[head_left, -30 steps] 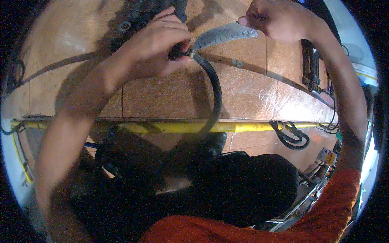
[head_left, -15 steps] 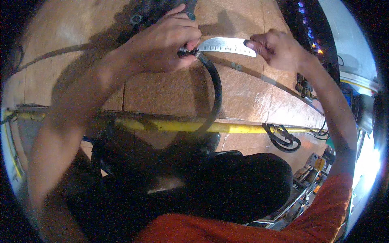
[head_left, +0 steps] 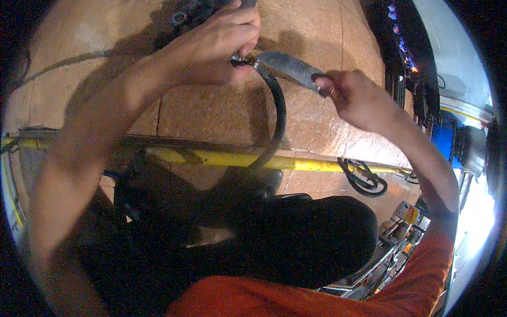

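Note:
Up at the tiled wall, my left hand is closed around the end of a black hose. A metal hose clamp shows just beside its fingers. From there the hose curves down toward a yellow pipe. My right hand is closed on a wide-bladed knife, gripping it at the handle end. The knife's tip reaches the clamp by my left hand; whether it touches the clamp's screw is hidden. The fitting inside my left hand is mostly covered.
A dark device sits behind my left hand. Blue and orange flames burn in a row at upper right. Looped black hose hangs at the yellow pipe. Assorted small items lie at lower right, and a blue object stands above them.
My right hand has moved down and turned the knife, so its blade now slopes down to the right and looks darker. My left hand has stayed nearly in place on the hose.

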### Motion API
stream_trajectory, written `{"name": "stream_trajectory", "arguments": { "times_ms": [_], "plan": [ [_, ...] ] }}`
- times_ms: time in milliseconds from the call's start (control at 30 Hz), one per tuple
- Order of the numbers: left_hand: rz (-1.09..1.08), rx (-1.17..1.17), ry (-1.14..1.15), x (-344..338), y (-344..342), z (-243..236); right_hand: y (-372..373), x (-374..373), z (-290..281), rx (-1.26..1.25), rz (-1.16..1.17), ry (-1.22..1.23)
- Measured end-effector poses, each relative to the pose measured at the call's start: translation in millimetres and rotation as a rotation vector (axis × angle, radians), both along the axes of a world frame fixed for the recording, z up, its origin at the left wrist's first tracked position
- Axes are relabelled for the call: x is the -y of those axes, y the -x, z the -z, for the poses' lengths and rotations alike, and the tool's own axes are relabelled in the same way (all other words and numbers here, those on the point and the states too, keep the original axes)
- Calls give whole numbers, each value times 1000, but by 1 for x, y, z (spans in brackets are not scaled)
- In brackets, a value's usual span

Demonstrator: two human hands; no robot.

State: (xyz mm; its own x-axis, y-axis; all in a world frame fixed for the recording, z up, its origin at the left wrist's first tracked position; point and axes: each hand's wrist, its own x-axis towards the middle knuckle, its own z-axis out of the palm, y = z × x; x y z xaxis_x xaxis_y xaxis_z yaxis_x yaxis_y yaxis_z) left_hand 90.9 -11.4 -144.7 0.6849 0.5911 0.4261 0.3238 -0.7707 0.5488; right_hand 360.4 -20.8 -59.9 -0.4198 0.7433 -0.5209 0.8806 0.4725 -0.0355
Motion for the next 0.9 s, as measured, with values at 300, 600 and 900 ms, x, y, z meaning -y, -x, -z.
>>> {"name": "stream_trajectory", "arguments": {
  "times_ms": [300, 600, 900],
  "plan": [
    [-140, 65, -4, -3, -9, 20, -21, -21, 30, -130, -102, -68],
    [-188, 28, -152, 1, -10, 15, -27, -23, 37, -121, -43, -2],
    [-208, 5, -2, 5, -13, 12, -34, -22, 42, -195, -117, -62]
  ]
}}
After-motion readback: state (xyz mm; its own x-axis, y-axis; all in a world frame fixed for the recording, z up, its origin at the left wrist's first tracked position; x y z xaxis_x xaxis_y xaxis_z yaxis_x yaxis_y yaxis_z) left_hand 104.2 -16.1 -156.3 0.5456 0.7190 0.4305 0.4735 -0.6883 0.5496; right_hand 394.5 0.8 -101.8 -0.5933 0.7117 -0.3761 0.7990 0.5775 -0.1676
